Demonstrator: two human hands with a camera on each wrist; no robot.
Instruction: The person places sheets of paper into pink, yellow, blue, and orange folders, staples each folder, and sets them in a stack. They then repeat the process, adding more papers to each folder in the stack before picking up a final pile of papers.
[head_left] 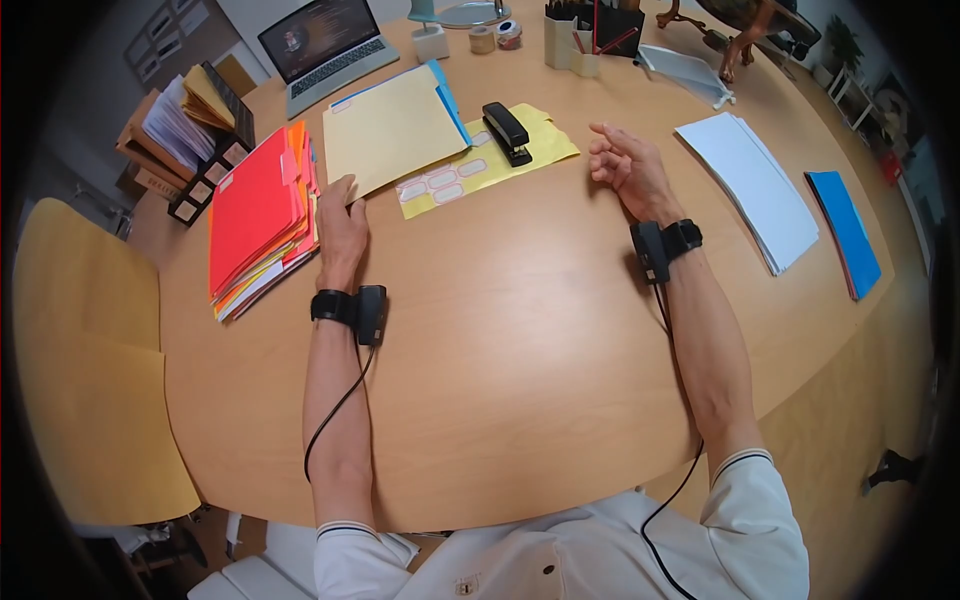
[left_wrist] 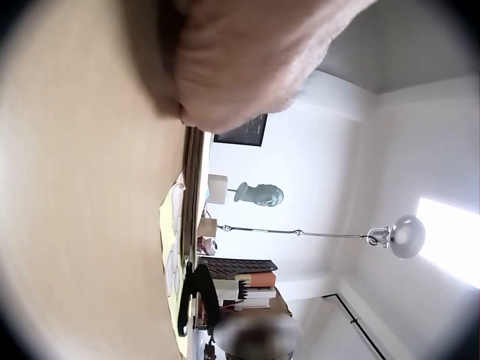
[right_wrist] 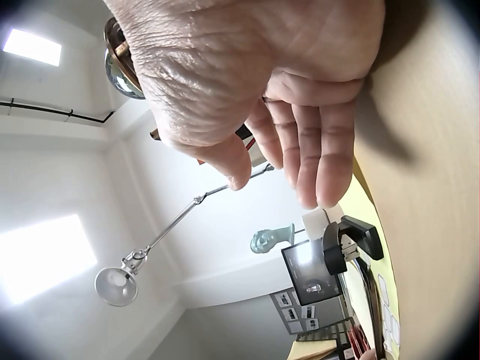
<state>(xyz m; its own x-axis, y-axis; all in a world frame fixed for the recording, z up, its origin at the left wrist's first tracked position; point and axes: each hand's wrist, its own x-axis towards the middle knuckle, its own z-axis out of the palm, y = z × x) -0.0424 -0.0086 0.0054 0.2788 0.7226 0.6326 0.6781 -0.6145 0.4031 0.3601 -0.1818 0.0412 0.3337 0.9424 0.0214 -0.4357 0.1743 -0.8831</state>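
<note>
My left hand (head_left: 343, 232) holds the near left corner of a manila folder (head_left: 395, 130), with blue folder edges showing under it at the right. In the left wrist view the hand (left_wrist: 240, 67) covers one end of the stacked folders (left_wrist: 193, 169); its fingertips are hidden. My right hand (head_left: 632, 175), empty, rests by its side on the desk with fingers loosely bent, right of the black stapler (head_left: 507, 133). The stapler sits on a yellow sheet (head_left: 540, 145) bearing labels, which lies partly under the folders. In the right wrist view the right palm (right_wrist: 262, 82) shows.
Red and orange folders (head_left: 258, 215) are piled at the left, beside a black file holder (head_left: 212, 180). A laptop (head_left: 325, 50) stands at the back left, pen holders (head_left: 560, 40) at the back. White papers (head_left: 750, 185) and a blue booklet (head_left: 843, 232) lie at the right.
</note>
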